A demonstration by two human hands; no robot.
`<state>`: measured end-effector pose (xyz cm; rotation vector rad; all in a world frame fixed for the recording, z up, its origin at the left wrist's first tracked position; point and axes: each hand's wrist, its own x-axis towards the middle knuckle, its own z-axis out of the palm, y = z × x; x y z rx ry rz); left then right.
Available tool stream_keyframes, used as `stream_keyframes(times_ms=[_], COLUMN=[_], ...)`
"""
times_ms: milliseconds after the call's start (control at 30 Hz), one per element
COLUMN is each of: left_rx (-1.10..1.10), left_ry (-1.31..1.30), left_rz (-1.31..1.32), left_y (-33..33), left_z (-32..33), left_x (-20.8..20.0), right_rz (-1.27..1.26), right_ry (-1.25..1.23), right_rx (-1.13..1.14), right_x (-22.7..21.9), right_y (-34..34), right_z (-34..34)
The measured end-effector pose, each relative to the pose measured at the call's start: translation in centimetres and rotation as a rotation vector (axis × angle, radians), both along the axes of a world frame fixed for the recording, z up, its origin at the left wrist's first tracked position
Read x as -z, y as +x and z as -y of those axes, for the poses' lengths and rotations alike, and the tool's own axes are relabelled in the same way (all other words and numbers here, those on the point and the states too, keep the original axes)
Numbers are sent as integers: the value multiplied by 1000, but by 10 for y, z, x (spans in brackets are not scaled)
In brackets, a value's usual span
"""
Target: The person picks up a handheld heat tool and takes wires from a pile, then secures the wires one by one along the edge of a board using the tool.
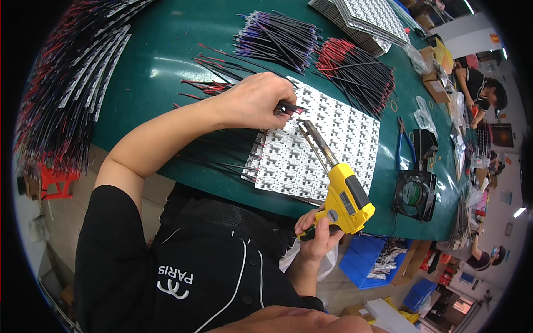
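My left hand is closed on a small bundle of black wires with red tips, over the upper left part of a white sheet of small circuit boards. In my right hand is a yellow soldering gun, gripped by its handle. Its metal tip points up and left, just below the wire ends; I cannot tell whether it touches the board. Along the sheet's left edge, several black wires stick out past the boards.
Piles of black wires with purple ends and red ends lie behind the sheet. Wired boards are stacked at the left. A small fan and blue-handled pliers lie right. A blue bin stands below the green table.
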<state>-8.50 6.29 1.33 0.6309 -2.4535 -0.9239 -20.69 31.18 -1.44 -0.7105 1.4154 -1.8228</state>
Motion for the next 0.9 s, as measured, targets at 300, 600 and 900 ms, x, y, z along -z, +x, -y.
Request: stream_keyframes(times_ms=[300,600,900], left_rx=[41,60,97], left_ry=[12,-40,-62], left_rz=[16,7,-45], left_y=[0,0,4], left_z=[5,6,8], left_x=[-1,-1,4], right_rz=[-17,-31,-10], right_ry=[-3,-35,-50], right_rx=[-43,28,31], right_x=[1,-3,-11], right_y=[-1,0,1], right_z=[1,0,2])
